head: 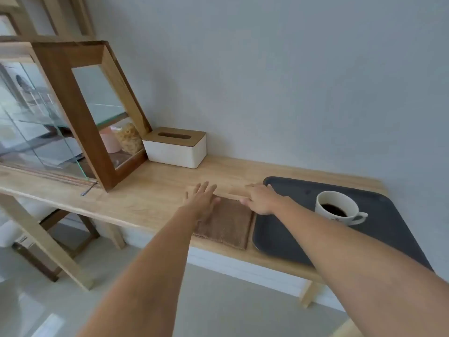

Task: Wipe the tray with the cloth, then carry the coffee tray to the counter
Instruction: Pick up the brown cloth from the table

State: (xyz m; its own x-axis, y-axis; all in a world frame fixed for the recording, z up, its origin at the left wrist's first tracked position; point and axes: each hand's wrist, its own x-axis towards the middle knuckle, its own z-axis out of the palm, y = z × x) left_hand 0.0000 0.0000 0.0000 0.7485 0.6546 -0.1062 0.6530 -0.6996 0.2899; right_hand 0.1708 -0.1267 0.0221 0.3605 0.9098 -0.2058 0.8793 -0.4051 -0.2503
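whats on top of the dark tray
One white cup of black coffee stands on the dark grey tray. The right forearm crosses its near side, hiding that part.

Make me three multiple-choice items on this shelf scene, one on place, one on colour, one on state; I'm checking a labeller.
1. Where does the brown cloth lie?
A. on the tray
B. on the wooden shelf, left of the tray
C. on the tissue box

2. What colour is the tray?
A. dark grey
B. white
C. red

3. What is the state of the white cup?
A. tipped over
B. empty
C. upright with dark coffee in it

Key: 1 B, the cloth rests on the wooden shelf beside the tray's left edge; 2 A, its bare surface is dark grey; 3 C, the cup stands on the tray with dark liquid showing.
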